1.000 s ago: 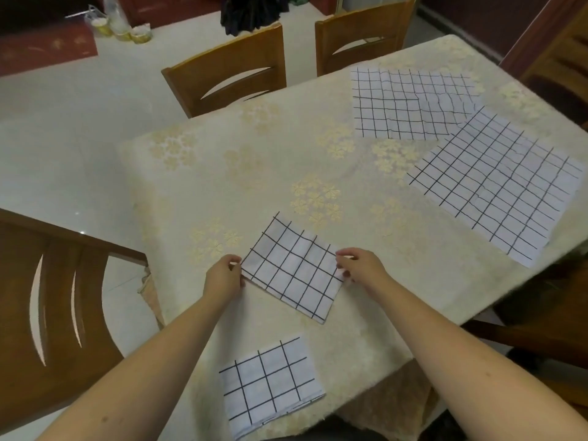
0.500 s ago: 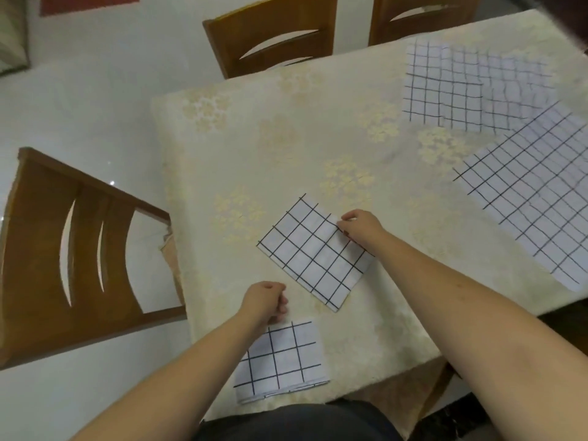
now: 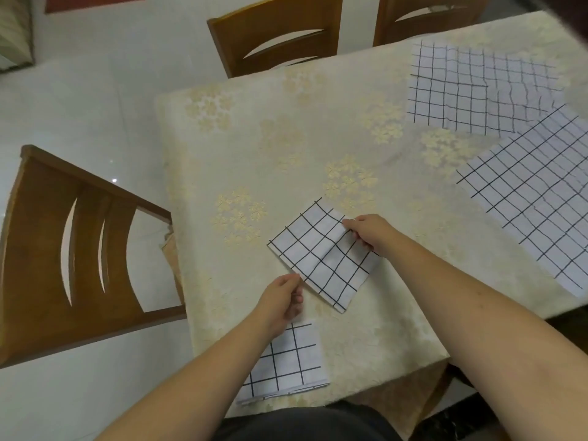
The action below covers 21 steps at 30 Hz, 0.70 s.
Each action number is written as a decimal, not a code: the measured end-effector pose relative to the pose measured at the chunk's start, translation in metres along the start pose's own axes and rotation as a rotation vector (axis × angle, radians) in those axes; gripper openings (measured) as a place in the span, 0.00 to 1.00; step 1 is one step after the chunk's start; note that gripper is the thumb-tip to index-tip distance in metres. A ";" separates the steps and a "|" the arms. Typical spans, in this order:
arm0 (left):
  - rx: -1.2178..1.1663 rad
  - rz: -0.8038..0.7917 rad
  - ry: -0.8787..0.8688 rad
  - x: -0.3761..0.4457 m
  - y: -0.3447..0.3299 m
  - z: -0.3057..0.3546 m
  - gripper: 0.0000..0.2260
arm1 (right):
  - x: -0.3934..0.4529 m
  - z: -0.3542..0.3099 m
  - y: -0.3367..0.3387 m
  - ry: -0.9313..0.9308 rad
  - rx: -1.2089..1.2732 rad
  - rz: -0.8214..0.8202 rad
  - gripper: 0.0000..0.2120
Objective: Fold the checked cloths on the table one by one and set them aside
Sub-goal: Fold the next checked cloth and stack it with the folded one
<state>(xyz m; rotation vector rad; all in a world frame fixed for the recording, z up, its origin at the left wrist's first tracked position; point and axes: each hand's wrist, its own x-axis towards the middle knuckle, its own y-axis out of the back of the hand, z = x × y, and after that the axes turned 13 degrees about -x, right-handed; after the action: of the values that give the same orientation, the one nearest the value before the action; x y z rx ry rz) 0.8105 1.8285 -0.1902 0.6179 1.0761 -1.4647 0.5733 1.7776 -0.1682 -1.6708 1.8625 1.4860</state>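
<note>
A folded white cloth with a black check (image 3: 321, 256) lies in front of me on the cream tablecloth. My right hand (image 3: 369, 232) pinches its right corner, lifting a crease. My left hand (image 3: 283, 297) pinches its near-left edge with thumb and fingers. A smaller folded checked cloth (image 3: 286, 361) lies at the table's near edge, partly under my left forearm. Two unfolded checked cloths lie flat at the right: one (image 3: 471, 90) at the far side, one (image 3: 537, 192) nearer, cut off by the frame.
The table (image 3: 254, 148) carries a cream cloth with pale flower patterns. A wooden chair (image 3: 73, 249) stands at its left end, and two more chairs (image 3: 280, 36) stand along the far side. White floor lies to the left.
My left hand let go of the cloth's left corner, drew back toward me, then came up to its near-left edge. My right hand now lifts the right corner. The view tilted down.
</note>
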 end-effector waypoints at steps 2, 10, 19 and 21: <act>0.059 -0.008 -0.009 0.003 0.002 -0.002 0.07 | -0.003 0.005 0.002 -0.043 0.141 -0.047 0.10; 0.193 -0.068 -0.012 -0.001 -0.006 0.004 0.07 | -0.017 0.016 0.005 -0.122 0.474 -0.113 0.09; 0.108 -0.047 -0.051 -0.012 -0.019 0.051 0.05 | -0.034 0.020 0.023 0.073 0.391 0.011 0.10; 0.181 -0.061 -0.130 -0.019 -0.027 0.075 0.06 | -0.042 0.016 0.028 0.140 0.395 0.050 0.11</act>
<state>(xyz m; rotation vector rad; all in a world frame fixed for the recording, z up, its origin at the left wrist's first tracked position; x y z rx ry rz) 0.8036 1.7697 -0.1340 0.6122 0.8745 -1.6448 0.5565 1.8112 -0.1306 -1.5774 2.1142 0.9519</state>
